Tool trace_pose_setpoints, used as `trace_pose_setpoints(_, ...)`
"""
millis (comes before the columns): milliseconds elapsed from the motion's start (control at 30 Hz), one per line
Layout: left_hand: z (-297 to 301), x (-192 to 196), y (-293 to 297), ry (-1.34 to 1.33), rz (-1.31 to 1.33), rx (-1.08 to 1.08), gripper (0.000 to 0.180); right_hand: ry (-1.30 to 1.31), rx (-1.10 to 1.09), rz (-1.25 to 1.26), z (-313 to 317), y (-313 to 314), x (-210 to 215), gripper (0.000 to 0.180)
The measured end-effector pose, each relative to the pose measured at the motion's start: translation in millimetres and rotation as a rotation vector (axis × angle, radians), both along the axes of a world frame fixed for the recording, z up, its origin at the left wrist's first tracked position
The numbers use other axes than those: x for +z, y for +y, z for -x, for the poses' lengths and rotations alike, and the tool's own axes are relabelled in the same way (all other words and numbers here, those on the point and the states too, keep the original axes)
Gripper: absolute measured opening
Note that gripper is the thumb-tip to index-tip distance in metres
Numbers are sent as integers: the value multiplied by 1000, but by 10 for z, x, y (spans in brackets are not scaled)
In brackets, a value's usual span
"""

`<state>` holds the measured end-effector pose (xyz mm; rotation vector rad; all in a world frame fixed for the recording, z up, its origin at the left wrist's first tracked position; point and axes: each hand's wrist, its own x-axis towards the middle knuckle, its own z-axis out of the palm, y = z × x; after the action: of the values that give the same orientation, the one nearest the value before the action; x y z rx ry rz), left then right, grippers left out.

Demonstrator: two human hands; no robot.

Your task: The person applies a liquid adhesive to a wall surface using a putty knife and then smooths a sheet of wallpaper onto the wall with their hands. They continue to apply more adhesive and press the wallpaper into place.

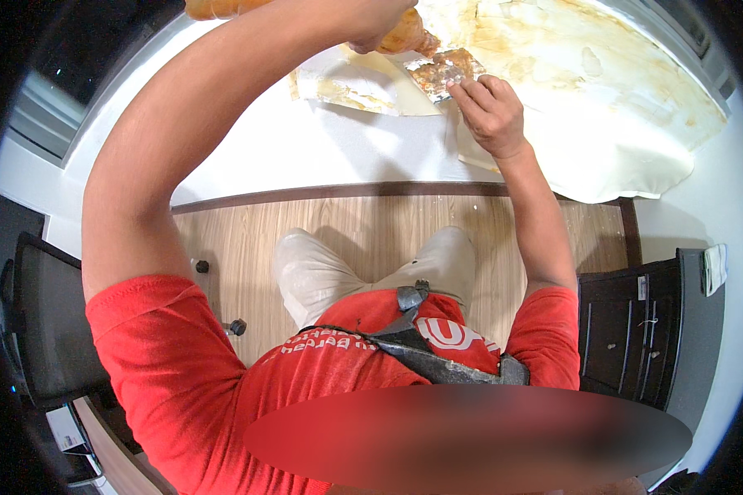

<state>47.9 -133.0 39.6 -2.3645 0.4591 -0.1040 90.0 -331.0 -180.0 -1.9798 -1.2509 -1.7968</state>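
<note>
At the top, my left hand [380, 21] is closed around an amber, rounded thing like a bottle or tube [404, 35]; its tapered, brown-smeared end points right. Just below that end is a flat piece smeared with brown, sticky-looking stuff [444, 73]. My right hand [491, 111] pinches the lower right edge of this piece, fingers curled. Whether it has a handle is hidden. Behind both hands, a cream sheet with yellow-brown stains [586, 91] lies against the white wall [264, 140], its lower right edge hanging loose. A smaller stained flap [363, 87] sticks out below my left hand.
Brown skirting [330, 191] runs between the wall and the wood-look floor [231, 280]. A black mesh chair [49, 322] stands at left. To the right is a dark drawer cabinet [627, 330] with a cloth [714, 270] on its edge.
</note>
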Motion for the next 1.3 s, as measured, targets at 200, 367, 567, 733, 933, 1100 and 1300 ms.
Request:
trace_pose_setpoints(200,-32,-6,-145,47,-36,-32,41,32,-36,14,-57,-79,-27,27)
trace_pose_setpoints(367,121,55,-289,48,62,137,51,95,-6,9,-13,0,15,29)
trace_pose_setpoints(567,143,129,-380,74,28,81,55,108,-4,15,-102,-4,15,27)
trace_pose_setpoints(733,79,89,-353,83,28,-4,58,101,-2,15,-104,9,11,29)
trace_pose_setpoints(933,45,31,-439,21,1,76,59,92,-2,24,-123,23,49,28)
trace_pose_setpoints(1100,-29,8,-432,36,-42,58,60,134,-10,29,-123,32,39,27)
trace_pose_setpoints(1300,-91,-49,-436,-9,-75,52,61,107,9,32,-196,26,46,27)
